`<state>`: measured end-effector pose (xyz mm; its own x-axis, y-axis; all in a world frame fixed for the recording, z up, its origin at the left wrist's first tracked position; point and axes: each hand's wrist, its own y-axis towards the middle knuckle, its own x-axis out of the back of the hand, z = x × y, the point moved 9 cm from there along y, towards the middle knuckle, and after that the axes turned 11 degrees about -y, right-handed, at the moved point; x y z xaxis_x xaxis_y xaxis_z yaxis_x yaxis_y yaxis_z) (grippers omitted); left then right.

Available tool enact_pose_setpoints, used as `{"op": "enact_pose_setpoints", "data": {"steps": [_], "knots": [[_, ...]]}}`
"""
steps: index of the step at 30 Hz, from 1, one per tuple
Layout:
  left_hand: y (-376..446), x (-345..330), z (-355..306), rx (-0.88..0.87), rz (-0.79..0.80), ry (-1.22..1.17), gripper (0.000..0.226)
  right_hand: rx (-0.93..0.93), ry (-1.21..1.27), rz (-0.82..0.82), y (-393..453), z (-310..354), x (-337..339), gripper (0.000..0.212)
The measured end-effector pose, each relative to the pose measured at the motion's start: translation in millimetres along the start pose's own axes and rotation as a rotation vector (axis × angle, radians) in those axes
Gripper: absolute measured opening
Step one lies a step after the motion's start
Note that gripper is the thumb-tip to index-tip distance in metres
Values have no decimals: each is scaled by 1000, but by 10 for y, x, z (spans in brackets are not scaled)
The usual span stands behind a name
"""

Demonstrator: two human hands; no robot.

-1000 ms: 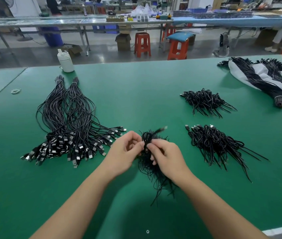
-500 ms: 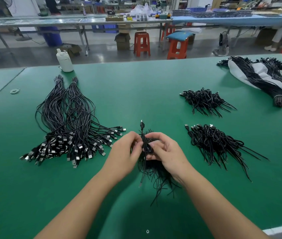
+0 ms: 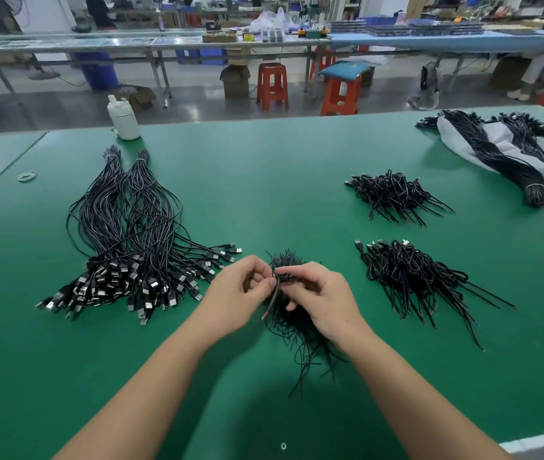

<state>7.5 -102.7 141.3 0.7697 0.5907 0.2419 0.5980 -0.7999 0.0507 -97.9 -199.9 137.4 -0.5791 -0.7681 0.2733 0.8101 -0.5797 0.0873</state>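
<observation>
Left hand (image 3: 242, 288) and right hand (image 3: 322, 300) both pinching a short black cable (image 3: 275, 287) above a tangled cable pile (image 3: 300, 330), near centre of the green bench (image 3: 264, 180), long USB cable bundles (image 3: 128, 240) left, two cable heaps (image 3: 406, 273) right

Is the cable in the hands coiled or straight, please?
Coiled: left hand and right hand pinch the cable as a small bundle, one end dangling.
</observation>
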Motion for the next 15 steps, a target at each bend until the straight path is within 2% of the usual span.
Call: {"op": "enact_pose_setpoints", "data": {"steps": [3,7,13,15], "knots": [[-9,6,-32,-35,13,-16,12,18,-71,-30,14,18,53,20],[-73,-7,-214,-223,21,221,20,-75,-128,26,41,-111,36,18],[-155,-55,-373,-388,23,321,12,-119,-3,72,38,-187,-51,13],[-200,-119,-436,-468,45,384,5,-159,53,71,38,-222,-70,24]]}}
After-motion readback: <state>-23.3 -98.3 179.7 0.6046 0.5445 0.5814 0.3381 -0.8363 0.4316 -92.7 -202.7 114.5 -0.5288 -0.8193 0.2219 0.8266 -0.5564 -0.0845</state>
